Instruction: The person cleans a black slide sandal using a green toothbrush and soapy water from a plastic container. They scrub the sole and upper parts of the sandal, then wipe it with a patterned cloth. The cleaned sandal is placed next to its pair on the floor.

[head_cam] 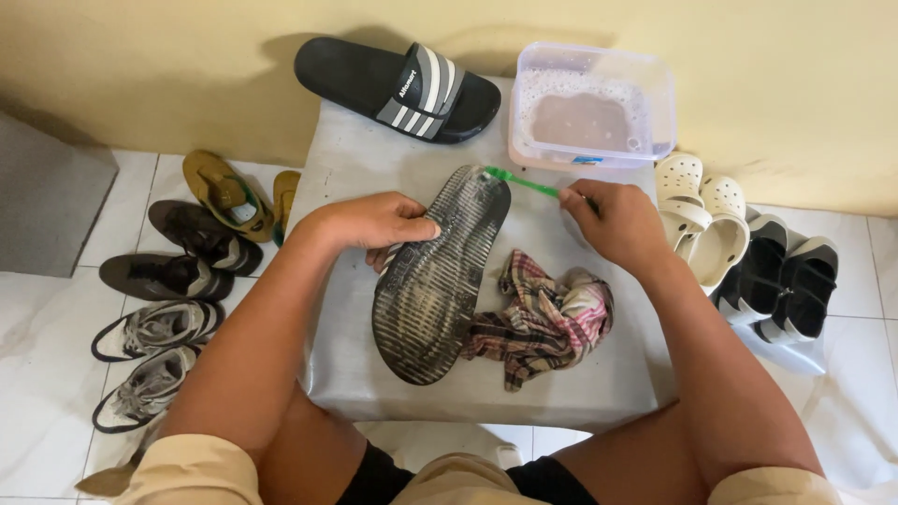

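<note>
The left hand (374, 224) presses a slipper (440, 276) sole-up in the middle of the surface (599, 374). The right hand (622, 224) has its fingers closed on a green toothbrush (524, 182) at the slipper's far end. The sole looks wet but still dirty. The other slipper (398, 89) waits at the far edge.

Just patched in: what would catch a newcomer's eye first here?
Centre of the small grey table: an upturned black rubber slide sandal, pinned by the left hand, while the right hand scrubs its toe with a green toothbrush. Behind it sits a clear plastic tub of soapy water.
</note>
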